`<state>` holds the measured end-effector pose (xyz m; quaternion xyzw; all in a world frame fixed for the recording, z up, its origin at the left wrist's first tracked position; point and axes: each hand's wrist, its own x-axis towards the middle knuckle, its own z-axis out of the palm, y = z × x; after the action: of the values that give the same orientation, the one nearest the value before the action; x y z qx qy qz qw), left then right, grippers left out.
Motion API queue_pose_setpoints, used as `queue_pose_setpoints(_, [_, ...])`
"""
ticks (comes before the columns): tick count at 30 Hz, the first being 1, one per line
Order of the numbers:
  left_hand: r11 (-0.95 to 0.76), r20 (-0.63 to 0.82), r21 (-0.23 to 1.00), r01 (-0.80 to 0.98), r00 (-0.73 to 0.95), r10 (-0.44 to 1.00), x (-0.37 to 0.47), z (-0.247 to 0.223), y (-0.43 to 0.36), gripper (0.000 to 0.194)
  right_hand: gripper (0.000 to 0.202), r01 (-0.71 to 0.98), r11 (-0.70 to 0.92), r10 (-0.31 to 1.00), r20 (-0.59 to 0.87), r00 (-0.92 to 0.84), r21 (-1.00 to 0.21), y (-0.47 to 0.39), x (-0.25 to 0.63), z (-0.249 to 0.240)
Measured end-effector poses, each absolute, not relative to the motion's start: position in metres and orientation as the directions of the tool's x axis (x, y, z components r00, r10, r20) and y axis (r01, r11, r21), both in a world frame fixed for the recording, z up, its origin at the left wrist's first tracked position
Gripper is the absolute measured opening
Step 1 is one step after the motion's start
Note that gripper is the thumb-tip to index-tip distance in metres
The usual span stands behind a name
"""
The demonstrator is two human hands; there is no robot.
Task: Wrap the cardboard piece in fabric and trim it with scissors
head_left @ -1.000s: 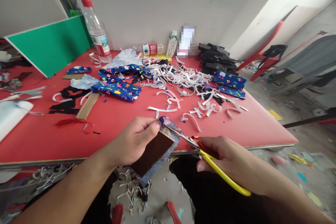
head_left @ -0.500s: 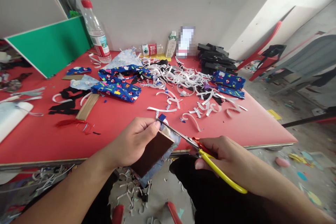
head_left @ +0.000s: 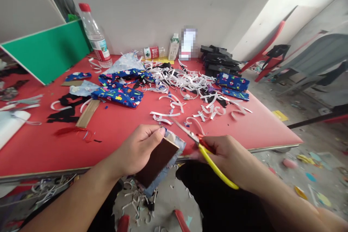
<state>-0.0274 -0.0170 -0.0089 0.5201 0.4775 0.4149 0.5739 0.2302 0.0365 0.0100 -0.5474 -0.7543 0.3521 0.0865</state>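
Observation:
My left hand (head_left: 145,148) pinches the upper corner of a piece of blue patterned fabric (head_left: 174,154) together with a dark brown flat board (head_left: 157,163) lying over it. Both hang tilted at the table's front edge. In my right hand (head_left: 224,156) is a pair of scissors (head_left: 209,163) with yellow and red handles. Their blades point up and left over the table, apart from the fabric and looking closed. White strip offcuts (head_left: 164,119) lie just beyond the blade tips.
The red table (head_left: 122,123) carries a heap of white strips (head_left: 185,79), printed blue cloth (head_left: 119,96), a wooden strip (head_left: 87,113) and a black stack (head_left: 220,59). Bottles, including a tall one (head_left: 98,45), stand or lie by the wall. A green board (head_left: 51,52) leans at left.
The scissors have moved off the fabric's corner, and a small end piece with a white strip now lies on the table. My left hand keeps its hold.

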Motion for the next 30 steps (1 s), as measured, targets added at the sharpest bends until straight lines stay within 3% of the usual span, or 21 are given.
queue_pose_setpoints(4, [0.074,-0.086,0.976,-0.205,-0.052,0.995,-0.016,-0.019,-0.015,0.041,0.061,0.629,-0.082,0.962,-0.227,-0.153,-0.773,0.047,0.225,0.009])
queue_pose_setpoints(8, [0.065,-0.135,0.909,-0.413,-0.143,0.981,0.0,-0.02,-0.013,0.038,0.058,0.308,-0.257,0.873,-0.356,-0.333,-0.916,0.036,0.207,0.005])
queue_pose_setpoints(12, [0.062,-0.183,0.868,-0.492,-0.202,0.962,0.009,-0.013,-0.012,0.043,0.049,0.214,-0.334,0.797,-0.396,-0.456,-0.918,0.018,0.181,0.0])
queue_pose_setpoints(15, [0.087,-0.213,0.832,-0.548,-0.17,0.962,0.012,-0.008,-0.013,0.046,0.049,0.148,-0.342,0.807,-0.371,-0.46,-0.928,0.015,0.172,-0.001])
queue_pose_setpoints(19, [0.209,-0.265,0.773,-0.599,-0.006,0.964,0.013,-0.009,-0.015,0.048,0.047,0.101,-0.304,0.866,-0.319,-0.384,-0.947,0.019,0.172,-0.004])
queue_pose_setpoints(23, [0.179,-0.229,0.835,-0.52,-0.032,0.973,0.013,-0.019,-0.015,0.035,0.048,0.181,-0.234,0.891,-0.285,-0.354,-0.955,0.025,0.18,-0.004])
queue_pose_setpoints(26, [0.108,-0.181,0.899,-0.425,-0.134,0.974,0.008,-0.022,-0.015,0.03,0.045,0.427,-0.062,0.963,-0.166,-0.211,-0.902,0.034,0.202,0.003])
queue_pose_setpoints(30, [0.122,-0.184,0.949,-0.291,-0.198,0.963,-0.004,-0.017,-0.018,0.034,0.023,0.882,-0.005,0.998,0.058,0.037,-0.472,0.058,0.248,0.012])
